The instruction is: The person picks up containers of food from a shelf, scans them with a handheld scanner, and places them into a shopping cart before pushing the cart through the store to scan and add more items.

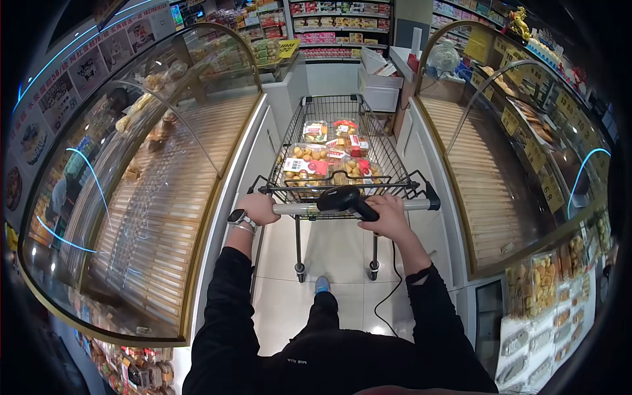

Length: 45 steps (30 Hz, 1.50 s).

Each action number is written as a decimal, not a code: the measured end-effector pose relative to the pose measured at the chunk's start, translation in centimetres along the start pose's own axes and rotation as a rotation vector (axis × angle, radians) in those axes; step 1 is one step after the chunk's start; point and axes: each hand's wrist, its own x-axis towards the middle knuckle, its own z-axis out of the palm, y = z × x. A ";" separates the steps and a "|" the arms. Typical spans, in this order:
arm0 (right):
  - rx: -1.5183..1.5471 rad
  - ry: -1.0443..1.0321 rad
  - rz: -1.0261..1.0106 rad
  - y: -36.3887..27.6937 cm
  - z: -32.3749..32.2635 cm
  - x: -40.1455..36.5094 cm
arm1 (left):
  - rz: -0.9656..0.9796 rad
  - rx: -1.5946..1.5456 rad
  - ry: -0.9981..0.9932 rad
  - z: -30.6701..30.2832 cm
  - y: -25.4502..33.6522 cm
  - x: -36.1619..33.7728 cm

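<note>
My left hand (259,209), with a watch on the wrist, is wrapped round the left end of the grey handle bar (299,209) of a shopping cart (299,118). In my right hand (388,216) is the grip of a black barcode scanner (340,198), its head pointing left across the bar. That hand rests at the bar's right part; whether its fingers also close on the bar is hidden. Clear plastic boxes of round yellowish pastries (306,168) and several red-labelled packs (345,128) lie in the wire basket.
Glass display cases with slatted shelves stand on the left (164,217) and right (461,178), making a narrow aisle. A black cord (376,306) trails on the tiled floor. White boxes (380,89) stand beyond the cart, and stocked shelves (339,26) are at the back.
</note>
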 end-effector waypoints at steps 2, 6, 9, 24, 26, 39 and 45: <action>-0.022 0.015 -0.008 0.8 0.7 2.8 | -0.011 0.008 -0.007 -0.8 -1.5 2.9; -0.039 0.037 -0.030 2.7 2.1 9.0 | 0.006 -0.031 -0.011 -1.4 -4.2 9.2; -0.043 0.030 -0.032 4.5 2.8 13.7 | 0.019 -0.033 -0.026 -2.3 -6.0 13.8; 0.001 -0.006 -0.003 15.6 3.4 34.6 | 0.021 -0.029 0.019 -5.9 -9.8 35.3; 0.004 -0.015 -0.019 17.2 3.8 37.3 | 0.020 -0.056 0.045 -6.0 -10.0 37.8; 0.060 -0.020 -0.042 27.2 4.4 55.7 | -0.038 -0.030 0.031 -9.6 -13.5 58.6; 0.017 -0.037 -0.050 32.0 4.1 63.1 | -0.062 -0.045 0.016 -11.4 -13.9 66.7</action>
